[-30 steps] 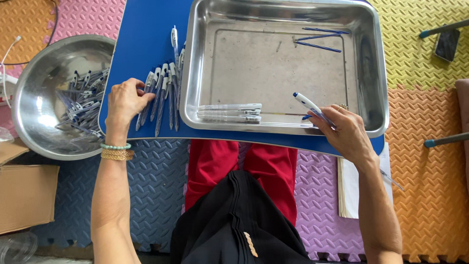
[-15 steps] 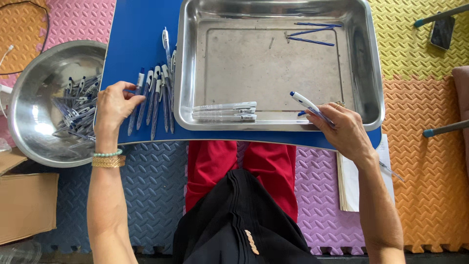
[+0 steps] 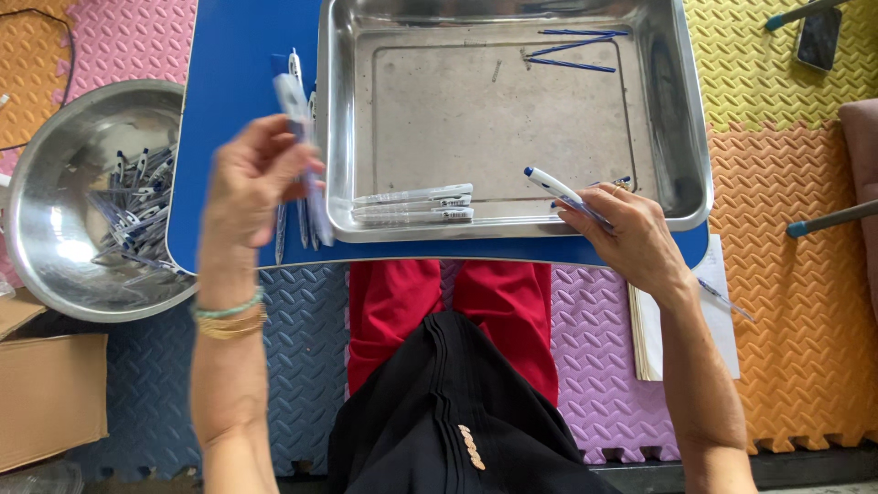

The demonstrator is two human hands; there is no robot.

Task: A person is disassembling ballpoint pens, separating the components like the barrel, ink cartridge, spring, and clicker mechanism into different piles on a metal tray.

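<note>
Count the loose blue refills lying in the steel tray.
3, all in the tray's far right corner: one blue refill along the back wall, two crossing just below it. Others may hide behind the right hand.

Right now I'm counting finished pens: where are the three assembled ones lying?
In the head view, the three pens lie side by side inside the tray, along its near edge, left of centre.

Cardboard box (image 3: 41,393) at lower left, dark phone (image 3: 817,38) on yellow mat, paper stack (image 3: 681,325) beside purple mat.
</note>
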